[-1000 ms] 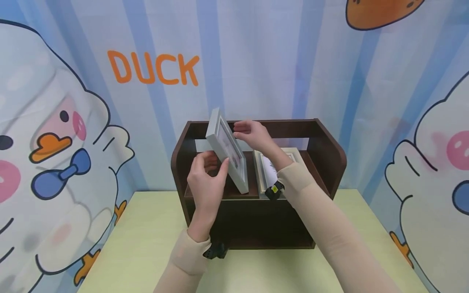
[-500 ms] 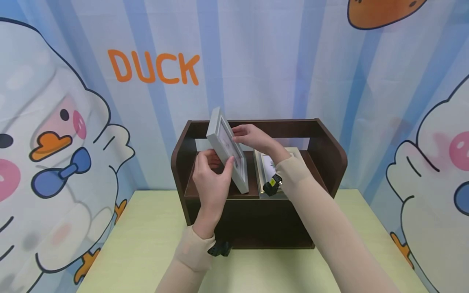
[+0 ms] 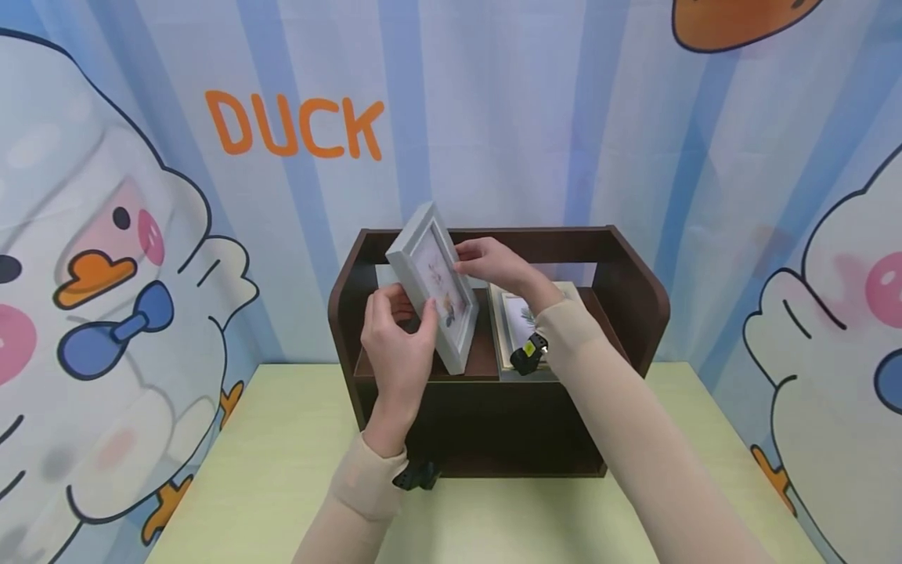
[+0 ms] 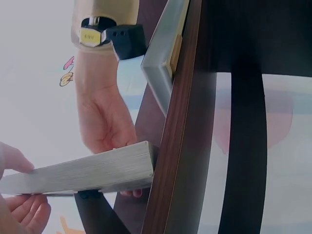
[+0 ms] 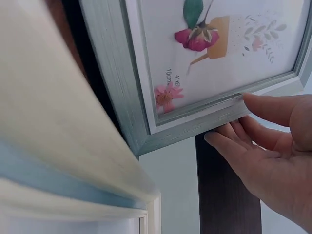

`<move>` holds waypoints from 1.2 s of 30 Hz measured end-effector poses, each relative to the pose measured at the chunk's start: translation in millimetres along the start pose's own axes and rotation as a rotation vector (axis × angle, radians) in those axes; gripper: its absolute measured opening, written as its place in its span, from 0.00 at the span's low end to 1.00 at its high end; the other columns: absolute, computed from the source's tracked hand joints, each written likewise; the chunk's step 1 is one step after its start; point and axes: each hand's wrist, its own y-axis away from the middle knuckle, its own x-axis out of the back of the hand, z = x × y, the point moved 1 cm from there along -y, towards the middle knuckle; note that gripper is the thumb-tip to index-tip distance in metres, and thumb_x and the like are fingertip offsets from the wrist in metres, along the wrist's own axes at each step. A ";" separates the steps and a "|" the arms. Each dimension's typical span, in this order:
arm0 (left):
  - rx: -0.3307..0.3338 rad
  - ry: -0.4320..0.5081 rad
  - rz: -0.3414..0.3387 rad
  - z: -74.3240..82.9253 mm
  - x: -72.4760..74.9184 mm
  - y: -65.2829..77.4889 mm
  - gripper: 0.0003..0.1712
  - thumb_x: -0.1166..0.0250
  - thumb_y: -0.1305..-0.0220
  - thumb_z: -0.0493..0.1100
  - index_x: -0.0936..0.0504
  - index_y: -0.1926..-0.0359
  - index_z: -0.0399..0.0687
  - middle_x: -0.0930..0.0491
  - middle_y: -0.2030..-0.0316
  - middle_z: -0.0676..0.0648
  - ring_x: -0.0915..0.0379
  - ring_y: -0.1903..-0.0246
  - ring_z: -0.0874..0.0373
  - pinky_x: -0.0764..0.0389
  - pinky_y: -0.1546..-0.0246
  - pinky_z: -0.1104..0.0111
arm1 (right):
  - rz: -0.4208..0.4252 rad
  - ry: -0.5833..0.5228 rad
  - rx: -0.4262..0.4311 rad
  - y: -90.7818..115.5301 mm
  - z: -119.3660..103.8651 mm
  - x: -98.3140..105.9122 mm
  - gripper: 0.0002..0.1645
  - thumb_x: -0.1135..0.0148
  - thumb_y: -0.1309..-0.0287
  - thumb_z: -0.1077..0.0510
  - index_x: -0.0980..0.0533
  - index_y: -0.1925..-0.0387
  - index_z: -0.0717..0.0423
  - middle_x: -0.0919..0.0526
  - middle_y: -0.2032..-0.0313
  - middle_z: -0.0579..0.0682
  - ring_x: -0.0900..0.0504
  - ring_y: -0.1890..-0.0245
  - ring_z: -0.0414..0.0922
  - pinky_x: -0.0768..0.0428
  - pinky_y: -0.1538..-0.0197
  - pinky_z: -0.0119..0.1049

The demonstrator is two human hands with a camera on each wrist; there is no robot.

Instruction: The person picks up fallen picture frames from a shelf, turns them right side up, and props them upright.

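A pale grey-blue picture frame (image 3: 416, 258) stands tilted on the upper shelf, its lower corner at the board and its top leaning left. My left hand (image 3: 398, 345) pinches its near left edge, thumb on the front and fingers behind. On the far right edge, my right hand (image 3: 496, 265) grips it with the thumb on the front border, as the right wrist view shows. Behind the pane (image 5: 234, 48) are a pressed pink flower and a printed watering can. From the left wrist, the frame's side (image 4: 97, 168) shows edge-on between both hands.
A dark brown two-tier shelf (image 3: 507, 431) stands on a pale yellow-green table (image 3: 282, 446). Other frames (image 3: 503, 356) lie stacked flat on the right of its upper board, partly under my right forearm. A curtain (image 3: 493, 117) with duck prints hangs behind.
My right hand has closed in from beside the frame and taken its right edge. The frame has turned, so its front faces me more and its top has swung slightly left.
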 end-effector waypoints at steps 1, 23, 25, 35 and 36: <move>-0.002 -0.004 0.001 -0.6 0.9 -1.0 0.18 0.32 0.43 0.41 0.25 0.55 0.37 0.25 0.62 0.41 0.24 0.64 0.54 0.18 0.63 0.60 | 0.006 -0.001 -0.003 0.8 -0.2 0.7 0.27 0.46 0.34 0.60 0.35 0.36 0.64 0.28 0.39 0.60 0.29 0.39 0.52 0.31 0.35 0.46; 0.036 -0.060 -0.043 -17.2 17.0 -19.7 0.18 0.33 0.41 0.43 0.19 0.52 0.37 0.22 0.64 0.40 0.20 0.66 0.53 0.16 0.63 0.65 | 0.045 0.034 -0.084 11.8 5.1 14.4 0.26 0.42 0.37 0.58 0.31 0.40 0.64 0.25 0.43 0.60 0.26 0.42 0.51 0.26 0.39 0.43; 0.041 -0.067 -0.044 -18.2 16.9 -19.4 0.19 0.34 0.40 0.44 0.19 0.52 0.37 0.22 0.64 0.40 0.20 0.66 0.53 0.16 0.63 0.66 | 0.052 0.037 -0.094 12.7 6.9 15.2 0.27 0.41 0.37 0.57 0.31 0.40 0.64 0.24 0.43 0.60 0.25 0.43 0.51 0.26 0.40 0.43; 0.111 -0.044 -0.006 -22.8 16.1 -16.7 0.19 0.32 0.42 0.42 0.19 0.52 0.37 0.22 0.62 0.39 0.19 0.63 0.52 0.16 0.60 0.62 | 0.079 0.005 -0.158 21.9 7.3 16.2 0.30 0.39 0.39 0.56 0.32 0.38 0.63 0.25 0.43 0.59 0.24 0.43 0.52 0.25 0.41 0.43; 0.117 -0.042 -0.001 -23.3 15.9 -16.4 0.19 0.32 0.43 0.42 0.19 0.52 0.37 0.22 0.62 0.39 0.19 0.63 0.52 0.16 0.60 0.62 | 0.082 -0.004 -0.166 23.0 7.1 16.1 0.29 0.39 0.39 0.56 0.32 0.39 0.63 0.25 0.43 0.59 0.23 0.44 0.52 0.25 0.41 0.43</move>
